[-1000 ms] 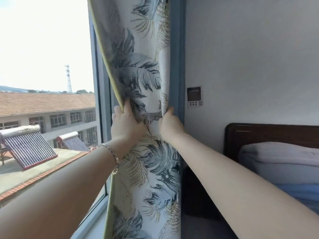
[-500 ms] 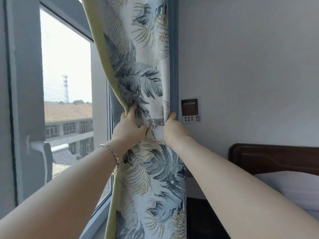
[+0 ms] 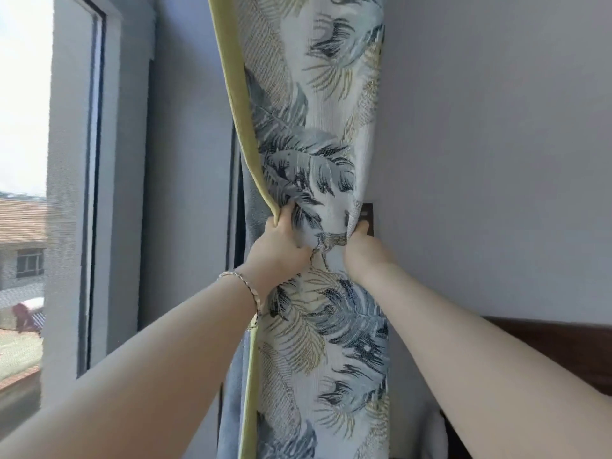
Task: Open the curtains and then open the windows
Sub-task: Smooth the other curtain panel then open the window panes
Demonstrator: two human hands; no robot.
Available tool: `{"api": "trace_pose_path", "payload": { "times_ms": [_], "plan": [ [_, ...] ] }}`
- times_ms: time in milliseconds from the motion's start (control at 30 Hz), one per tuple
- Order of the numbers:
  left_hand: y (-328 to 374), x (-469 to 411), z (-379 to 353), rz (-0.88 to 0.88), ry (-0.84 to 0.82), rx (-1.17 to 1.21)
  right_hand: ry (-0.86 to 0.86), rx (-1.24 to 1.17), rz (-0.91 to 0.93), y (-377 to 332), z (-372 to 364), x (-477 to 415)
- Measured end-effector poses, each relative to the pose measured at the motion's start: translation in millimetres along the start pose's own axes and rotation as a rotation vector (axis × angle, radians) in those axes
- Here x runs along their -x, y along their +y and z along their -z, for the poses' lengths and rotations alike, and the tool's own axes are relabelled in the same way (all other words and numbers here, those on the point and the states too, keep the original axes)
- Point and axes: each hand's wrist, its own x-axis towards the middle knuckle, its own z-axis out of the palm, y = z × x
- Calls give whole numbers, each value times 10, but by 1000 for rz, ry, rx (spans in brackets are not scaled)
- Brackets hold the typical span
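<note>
A leaf-patterned curtain [image 3: 311, 134] with a yellow-green edge hangs bunched against the right wall. My left hand [image 3: 278, 246] grips its left edge at mid-height, a bracelet on the wrist. My right hand [image 3: 361, 246] clutches the gathered cloth on the right side, close to the wall. Both hands squeeze the fabric together into a narrow waist. The window [image 3: 23, 160] is at the far left, with its grey frame [image 3: 96, 193] beside it; rooftops show through the glass.
A small wall control panel [image 3: 368, 217] is mostly hidden behind the curtain and my right hand. A dark wooden headboard [image 3: 556, 346] stands at the lower right. The pale wall [image 3: 496, 144] fills the right side.
The view has swung right, so the window has slid toward the left edge. The curtain now covers most of the wall panel. Both hands keep their grip on the bunched cloth.
</note>
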Motion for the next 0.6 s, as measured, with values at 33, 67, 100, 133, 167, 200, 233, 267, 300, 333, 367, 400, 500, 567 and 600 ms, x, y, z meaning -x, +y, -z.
{"api": "trace_pose_path", "payload": {
  "times_ms": [33, 67, 100, 133, 167, 200, 233, 267, 300, 333, 367, 400, 500, 567, 600],
  "plan": [
    [-57, -175, -149, -7, -1, 5, 10, 2, -2, 73, -111, -202],
    [-98, -320, -274, -11, -7, 8, 17, 9, -1, 143, -205, -377],
    [-136, -465, -394, -13, -7, 16, 19, 9, -1, 214, -300, -542],
    [-168, -595, -506, -13, -8, 26, 19, -1, -3, 284, -391, -696],
    [-220, -782, -669, -14, -8, 27, 19, -9, -3, 369, -517, -913],
    [-261, -937, -794, -15, -8, 25, 22, -14, 6, 441, -613, -1103],
    [-304, -1089, -906, -13, -5, 19, 19, -11, 10, 497, -702, -1275],
    [-352, -1270, -1051, -8, 4, 14, 21, -12, 20, 572, -815, -1485],
    [-396, -1454, -1190, 2, 17, 7, 32, -11, 35, 645, -920, -1699],
    [-434, -1622, -1300, 11, 18, 10, 43, -2, 54, 709, -1003, -1883],
    [-470, -1805, -1416, 22, 11, 25, 50, 8, 74, 773, -1087, -2074],
    [-503, -1967, -1525, 31, 1, 44, 54, 7, 89, 839, -1160, -2239],
    [-542, -2557, -1855, 81, -14, 98, 45, 28, 126, 1028, -1348, -2860],
    [-567, -2899, -2067, 95, -60, 70, 18, 30, 131, 1154, -1484, -3220],
    [-602, -3048, -2170, 91, -90, 42, 6, 32, 137, 1215, -1568, -3401]
  ]
}}
